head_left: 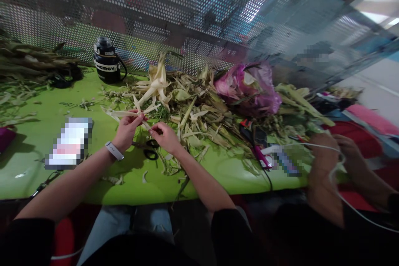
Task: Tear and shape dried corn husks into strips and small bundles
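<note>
My left hand (127, 129), with a white watch on its wrist, is closed in a pinch on a pale dry corn husk strip (129, 113) that sticks out to the left and up. My right hand (164, 136) is closed on the other end of the same husk, just right of the left hand. Both hover over the green table (46, 133). Black-handled scissors (151, 149) lie on the table right under my hands. A pile of corn husks (193, 108) spreads behind them.
A black jug (106, 63) stands at the back left. A pink plastic bag (252, 87) sits on the pile. A phone (70, 143) lies at the left. At the right, another person's hands (330, 153) hold a white cable. A perforated metal screen backs the table.
</note>
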The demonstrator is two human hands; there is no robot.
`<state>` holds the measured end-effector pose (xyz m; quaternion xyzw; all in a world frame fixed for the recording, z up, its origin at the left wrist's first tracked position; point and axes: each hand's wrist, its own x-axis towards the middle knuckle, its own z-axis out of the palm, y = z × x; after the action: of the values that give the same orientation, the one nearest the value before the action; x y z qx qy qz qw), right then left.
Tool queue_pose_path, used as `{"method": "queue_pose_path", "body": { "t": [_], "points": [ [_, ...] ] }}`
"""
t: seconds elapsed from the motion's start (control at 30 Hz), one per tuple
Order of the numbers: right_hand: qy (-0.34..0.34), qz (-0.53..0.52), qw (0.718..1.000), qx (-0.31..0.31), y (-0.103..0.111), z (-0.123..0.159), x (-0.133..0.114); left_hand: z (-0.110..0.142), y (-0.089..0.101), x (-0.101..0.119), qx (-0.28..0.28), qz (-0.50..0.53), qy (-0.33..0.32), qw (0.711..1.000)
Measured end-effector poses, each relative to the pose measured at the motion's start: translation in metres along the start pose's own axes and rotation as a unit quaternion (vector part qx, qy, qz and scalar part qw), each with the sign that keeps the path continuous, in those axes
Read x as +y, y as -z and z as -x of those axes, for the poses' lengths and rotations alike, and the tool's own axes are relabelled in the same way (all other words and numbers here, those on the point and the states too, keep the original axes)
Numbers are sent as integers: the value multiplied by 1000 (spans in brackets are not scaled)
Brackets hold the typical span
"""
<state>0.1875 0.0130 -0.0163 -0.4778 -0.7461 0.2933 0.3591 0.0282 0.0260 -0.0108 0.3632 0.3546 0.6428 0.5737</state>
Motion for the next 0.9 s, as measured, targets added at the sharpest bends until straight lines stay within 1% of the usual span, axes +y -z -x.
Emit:
{"method": "queue_pose_path", "body": {
  "t": [0.1, 0.17, 0.27, 0.37, 0.4, 0.47, 0.53, 0.57, 0.63, 0.7, 0.77, 0.9],
  "points": [
    [30, 80, 996, 20, 3, 1, -1, -2, 2, -1, 4, -43, -4, 999],
    [69, 114, 991, 30, 3, 1, -1, -3, 3, -1, 2, -69, -3, 998],
    [138, 167, 973, 75, 3, 1, -1, -4, 4, 0, -11, -100, -2, 995],
    [179, 199, 959, 95, 7, 1, -4, -4, 5, 2, -36, -111, 5, 993],
    [190, 203, 955, 105, 10, 1, -5, -4, 5, 2, -41, -112, 5, 993],
    [203, 211, 945, 145, 16, 1, -6, -4, 6, 3, -50, -112, 4, 992],
    [195, 222, 936, 190, 20, -1, -4, -5, 7, 3, -62, -108, 11, 992],
    [186, 223, 937, 195, 22, -2, -2, -4, 7, 4, -70, -104, 21, 992],
    [160, 212, 951, 158, 22, -5, 4, -4, 7, 5, -76, -100, 50, 991],
    [136, 190, 968, 91, 20, -7, 9, -3, 7, 7, -67, -110, 74, 989],
    [134, 176, 974, 50, 17, -7, 9, -3, 7, 7, -54, -131, 71, 987],
    [158, 190, 967, 55, 15, -3, 2, -4, 7, 6, -46, -168, 11, 985]
  ]
}}
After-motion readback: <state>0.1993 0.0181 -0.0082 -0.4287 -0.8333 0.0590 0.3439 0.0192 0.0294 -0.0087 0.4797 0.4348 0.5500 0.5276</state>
